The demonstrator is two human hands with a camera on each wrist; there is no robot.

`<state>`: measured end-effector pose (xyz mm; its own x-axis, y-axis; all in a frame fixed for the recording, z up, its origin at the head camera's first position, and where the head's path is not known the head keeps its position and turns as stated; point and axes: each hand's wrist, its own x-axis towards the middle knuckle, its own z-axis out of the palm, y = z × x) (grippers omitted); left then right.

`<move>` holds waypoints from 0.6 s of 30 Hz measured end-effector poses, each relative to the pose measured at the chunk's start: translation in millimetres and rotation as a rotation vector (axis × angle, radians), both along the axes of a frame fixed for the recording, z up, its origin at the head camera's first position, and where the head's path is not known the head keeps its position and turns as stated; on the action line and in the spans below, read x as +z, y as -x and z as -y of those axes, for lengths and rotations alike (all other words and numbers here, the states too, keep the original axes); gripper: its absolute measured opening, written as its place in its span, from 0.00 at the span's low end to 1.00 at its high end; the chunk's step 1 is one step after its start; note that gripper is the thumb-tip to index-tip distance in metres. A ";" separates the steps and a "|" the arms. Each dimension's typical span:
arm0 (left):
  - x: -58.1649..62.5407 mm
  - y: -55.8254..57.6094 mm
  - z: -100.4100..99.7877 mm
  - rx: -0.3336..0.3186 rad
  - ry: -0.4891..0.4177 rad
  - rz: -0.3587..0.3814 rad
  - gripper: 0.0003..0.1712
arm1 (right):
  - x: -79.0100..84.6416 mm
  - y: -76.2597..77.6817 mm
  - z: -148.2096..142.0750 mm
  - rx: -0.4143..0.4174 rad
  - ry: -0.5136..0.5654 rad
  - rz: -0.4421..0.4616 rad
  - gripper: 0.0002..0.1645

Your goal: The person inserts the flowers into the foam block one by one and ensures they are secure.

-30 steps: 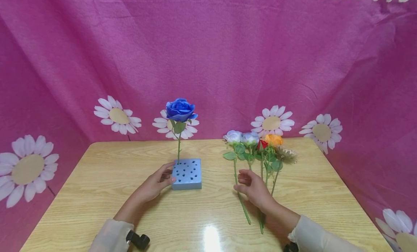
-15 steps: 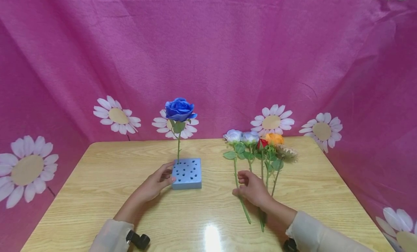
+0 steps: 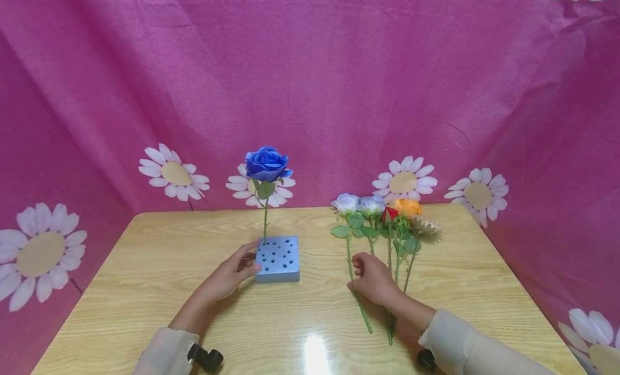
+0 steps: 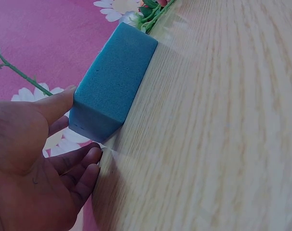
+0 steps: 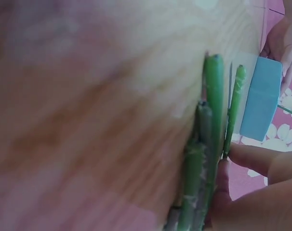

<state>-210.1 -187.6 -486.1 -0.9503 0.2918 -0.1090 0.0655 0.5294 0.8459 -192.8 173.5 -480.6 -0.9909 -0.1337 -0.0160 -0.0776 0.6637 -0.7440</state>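
Note:
My left hand (image 3: pixel 227 275) rests its thumb and fingertips against the left edge of a light blue foam block (image 3: pixel 277 273) full of holes. A blue rose (image 3: pixel 267 164) stands upright in the block's back left corner. In the left wrist view the thumb (image 4: pixel 59 103) touches the block's corner, other fingers bent beside it. My right hand (image 3: pixel 375 281) pinches the stem of a pale lilac rose (image 3: pixel 346 203) between thumb and index finger. That rose lies leftmost among the flowers, its stem end (image 5: pixel 238 79) pointing toward me. Parts of the neighbouring stems are hidden under this hand.
Right of the pinched rose lie a second pale lilac rose (image 3: pixel 372 205), a red rose (image 3: pixel 389 214), an orange flower (image 3: pixel 408 207) and a beige, spiky flower (image 3: pixel 426 230). All are on the wooden table (image 3: pixel 160 256), before a magenta cloth (image 3: pixel 310 95) printed with daisies.
My right hand has shifted slightly left, its thumb and index finger closing on the leftmost rose's stem. The left hand, foam block and blue rose look unchanged.

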 end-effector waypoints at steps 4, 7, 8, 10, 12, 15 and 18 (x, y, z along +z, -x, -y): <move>0.2 -0.1 0.0 0.002 -0.004 0.001 0.37 | 1.7 3.3 1.8 0.003 -0.030 0.023 0.30; 0.7 -0.4 0.1 0.001 -0.005 -0.002 0.37 | 2.5 5.7 2.7 0.002 -0.036 0.039 0.28; 0.7 -0.4 0.2 0.001 -0.004 -0.002 0.37 | 2.4 6.3 2.9 0.001 -0.037 0.043 0.28; 0.3 -0.1 0.4 -0.001 -0.004 -0.001 0.37 | 2.3 7.2 3.2 0.000 -0.041 0.050 0.28; 0.1 -0.4 0.5 -0.001 -0.003 -0.001 0.37 | 2.0 7.6 3.3 0.001 -0.046 0.052 0.28; -0.4 0.0 0.6 0.000 -0.001 -0.004 0.37 | 2.4 7.9 3.4 0.005 -0.044 0.059 0.28; -0.9 0.3 0.6 0.002 0.001 -0.005 0.37 | 3.6 8.4 3.2 0.004 -0.037 0.082 0.28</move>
